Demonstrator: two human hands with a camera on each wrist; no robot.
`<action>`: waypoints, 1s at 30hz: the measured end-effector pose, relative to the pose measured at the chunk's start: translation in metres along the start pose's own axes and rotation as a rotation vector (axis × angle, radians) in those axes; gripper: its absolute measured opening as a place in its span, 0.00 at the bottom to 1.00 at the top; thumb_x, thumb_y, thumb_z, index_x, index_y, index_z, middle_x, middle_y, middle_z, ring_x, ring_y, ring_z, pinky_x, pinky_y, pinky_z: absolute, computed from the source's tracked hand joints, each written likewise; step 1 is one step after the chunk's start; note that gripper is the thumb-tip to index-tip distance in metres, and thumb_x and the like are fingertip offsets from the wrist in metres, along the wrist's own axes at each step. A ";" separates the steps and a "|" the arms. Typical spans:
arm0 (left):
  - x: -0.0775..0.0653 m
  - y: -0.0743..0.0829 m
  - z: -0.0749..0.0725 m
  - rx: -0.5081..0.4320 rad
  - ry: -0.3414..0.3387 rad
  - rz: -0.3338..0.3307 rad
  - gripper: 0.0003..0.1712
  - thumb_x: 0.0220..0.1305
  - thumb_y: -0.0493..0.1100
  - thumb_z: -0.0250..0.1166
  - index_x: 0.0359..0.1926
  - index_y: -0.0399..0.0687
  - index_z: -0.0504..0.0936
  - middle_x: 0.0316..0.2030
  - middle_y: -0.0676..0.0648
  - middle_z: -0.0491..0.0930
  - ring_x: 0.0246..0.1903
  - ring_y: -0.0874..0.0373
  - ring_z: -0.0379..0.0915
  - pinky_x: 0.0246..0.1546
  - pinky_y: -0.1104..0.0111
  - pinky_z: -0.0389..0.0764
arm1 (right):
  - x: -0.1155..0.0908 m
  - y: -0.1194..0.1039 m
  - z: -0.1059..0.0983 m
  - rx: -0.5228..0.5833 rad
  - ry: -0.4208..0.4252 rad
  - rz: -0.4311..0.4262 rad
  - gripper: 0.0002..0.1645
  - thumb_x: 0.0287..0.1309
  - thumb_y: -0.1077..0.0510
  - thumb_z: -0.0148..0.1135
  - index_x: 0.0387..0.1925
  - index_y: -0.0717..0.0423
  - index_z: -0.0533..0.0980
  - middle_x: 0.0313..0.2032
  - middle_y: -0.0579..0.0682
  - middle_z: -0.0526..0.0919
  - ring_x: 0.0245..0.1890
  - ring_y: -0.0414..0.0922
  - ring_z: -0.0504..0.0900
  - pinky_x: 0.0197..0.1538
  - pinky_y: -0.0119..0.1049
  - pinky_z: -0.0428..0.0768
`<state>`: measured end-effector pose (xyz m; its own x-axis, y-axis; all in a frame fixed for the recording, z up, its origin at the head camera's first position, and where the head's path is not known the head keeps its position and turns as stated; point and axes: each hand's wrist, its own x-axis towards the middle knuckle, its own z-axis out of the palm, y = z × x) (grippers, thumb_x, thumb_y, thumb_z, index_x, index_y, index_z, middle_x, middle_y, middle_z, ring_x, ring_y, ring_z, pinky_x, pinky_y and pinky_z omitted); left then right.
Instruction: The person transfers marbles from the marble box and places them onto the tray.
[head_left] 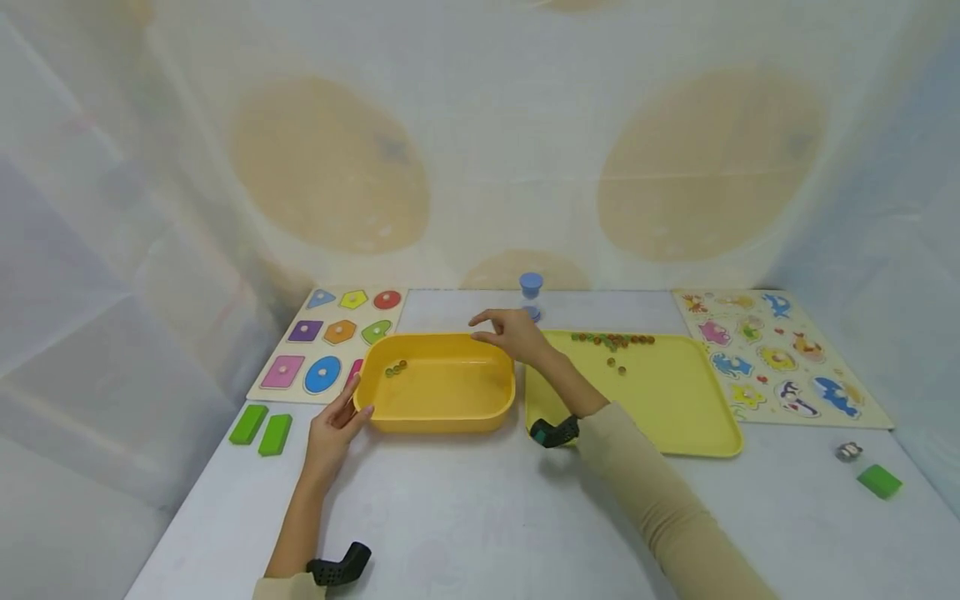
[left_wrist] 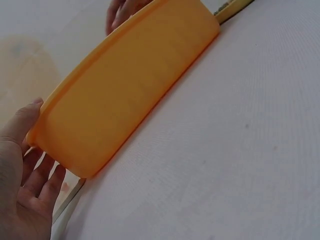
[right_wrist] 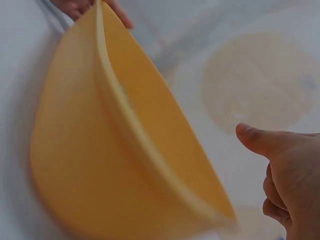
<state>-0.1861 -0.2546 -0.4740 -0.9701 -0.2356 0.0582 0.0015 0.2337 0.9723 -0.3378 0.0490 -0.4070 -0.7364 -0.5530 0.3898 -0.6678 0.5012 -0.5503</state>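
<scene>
My left hand point(head_left: 330, 433) grips the left end of a deep orange-yellow basin point(head_left: 442, 425), thumb at the rim and fingers against the outer wall. Several small green and brown marbles point(head_left: 396, 368) lie on the basin's floor near its left end. Over the basin's far right corner hovers my right hand point(head_left: 517, 335), thumb and index finger apart with nothing visible between them. In the right wrist view its thumb point(right_wrist: 255, 140) points toward the basin. To the right, a flat yellow tray point(head_left: 675, 417) holds more marbles point(head_left: 615, 340), most lined along its far edge.
A shape puzzle board point(head_left: 300, 350) lies behind the basin's left end, and an animal puzzle board point(head_left: 780, 358) beyond the tray. A blue-capped object point(head_left: 531, 283) stands at the back. Green blocks point(head_left: 275, 435) lie at left, another green block point(head_left: 880, 481) and a small figure point(head_left: 848, 451) at right.
</scene>
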 end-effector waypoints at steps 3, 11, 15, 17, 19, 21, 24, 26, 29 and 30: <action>0.001 0.001 0.000 -0.010 -0.006 0.009 0.35 0.51 0.54 0.65 0.62 0.66 0.65 0.62 0.61 0.63 0.63 0.63 0.55 0.52 0.81 0.66 | 0.023 -0.016 0.028 -0.017 -0.075 -0.006 0.17 0.54 0.48 0.59 0.44 0.51 0.79 0.12 0.43 0.61 0.12 0.38 0.55 0.17 0.25 0.55; 0.000 0.001 -0.001 -0.022 -0.008 0.009 0.35 0.53 0.51 0.64 0.63 0.61 0.64 0.62 0.59 0.63 0.62 0.63 0.56 0.51 0.82 0.66 | 0.055 -0.044 0.088 -0.045 -0.296 0.044 0.19 0.55 0.49 0.59 0.49 0.46 0.76 0.20 0.45 0.74 0.19 0.37 0.65 0.24 0.23 0.65; -0.001 0.003 0.000 -0.032 -0.018 0.032 0.36 0.53 0.51 0.64 0.63 0.59 0.64 0.63 0.57 0.62 0.63 0.62 0.56 0.51 0.82 0.66 | 0.059 -0.047 0.103 -0.080 -0.345 0.090 0.20 0.54 0.49 0.59 0.50 0.45 0.76 0.44 0.43 0.81 0.41 0.38 0.77 0.50 0.27 0.74; -0.002 0.004 0.000 -0.036 -0.021 0.038 0.35 0.53 0.51 0.64 0.63 0.59 0.64 0.63 0.57 0.62 0.63 0.62 0.56 0.51 0.82 0.66 | 0.059 -0.046 0.107 -0.098 -0.362 0.102 0.20 0.55 0.50 0.59 0.50 0.45 0.76 0.49 0.42 0.79 0.46 0.40 0.76 0.54 0.30 0.73; -0.002 0.005 0.001 -0.037 -0.023 0.033 0.35 0.53 0.51 0.64 0.63 0.59 0.64 0.62 0.58 0.63 0.62 0.63 0.56 0.51 0.82 0.66 | 0.057 -0.044 0.110 -0.112 -0.378 0.111 0.20 0.56 0.50 0.59 0.51 0.45 0.75 0.50 0.42 0.78 0.44 0.41 0.75 0.51 0.31 0.74; -0.003 0.005 0.002 -0.044 -0.019 0.030 0.35 0.53 0.51 0.65 0.63 0.59 0.64 0.62 0.58 0.63 0.62 0.63 0.56 0.51 0.82 0.66 | 0.056 -0.042 0.112 -0.119 -0.387 0.105 0.20 0.56 0.50 0.58 0.51 0.46 0.75 0.50 0.41 0.78 0.40 0.41 0.74 0.49 0.30 0.74; -0.002 0.005 0.002 -0.046 -0.019 0.033 0.35 0.53 0.49 0.65 0.63 0.57 0.64 0.62 0.57 0.63 0.62 0.63 0.56 0.51 0.82 0.66 | 0.054 -0.039 0.115 -0.117 -0.381 0.088 0.20 0.55 0.50 0.59 0.51 0.46 0.76 0.50 0.40 0.78 0.42 0.39 0.75 0.51 0.29 0.73; -0.002 0.005 0.002 -0.047 -0.015 0.037 0.35 0.54 0.48 0.64 0.63 0.56 0.64 0.62 0.56 0.63 0.62 0.62 0.56 0.52 0.82 0.66 | 0.054 -0.037 0.116 -0.118 -0.371 0.070 0.19 0.54 0.50 0.60 0.49 0.46 0.77 0.48 0.40 0.79 0.46 0.38 0.75 0.55 0.29 0.72; -0.002 0.004 0.001 -0.052 -0.016 0.033 0.35 0.54 0.49 0.64 0.63 0.56 0.64 0.62 0.57 0.63 0.62 0.62 0.56 0.52 0.82 0.66 | 0.055 -0.038 0.117 -0.140 -0.376 0.042 0.15 0.54 0.49 0.60 0.45 0.46 0.79 0.46 0.40 0.80 0.48 0.38 0.75 0.56 0.29 0.71; -0.002 0.003 0.000 -0.053 -0.013 0.028 0.35 0.54 0.49 0.65 0.63 0.57 0.64 0.62 0.57 0.63 0.62 0.62 0.56 0.51 0.82 0.66 | 0.055 -0.038 0.118 -0.152 -0.383 0.033 0.14 0.54 0.49 0.60 0.43 0.46 0.80 0.45 0.39 0.80 0.48 0.38 0.76 0.55 0.29 0.71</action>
<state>-0.1841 -0.2530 -0.4713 -0.9725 -0.2175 0.0833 0.0416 0.1898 0.9809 -0.3397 -0.0786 -0.4514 -0.6830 -0.7284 0.0550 -0.6740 0.5994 -0.4318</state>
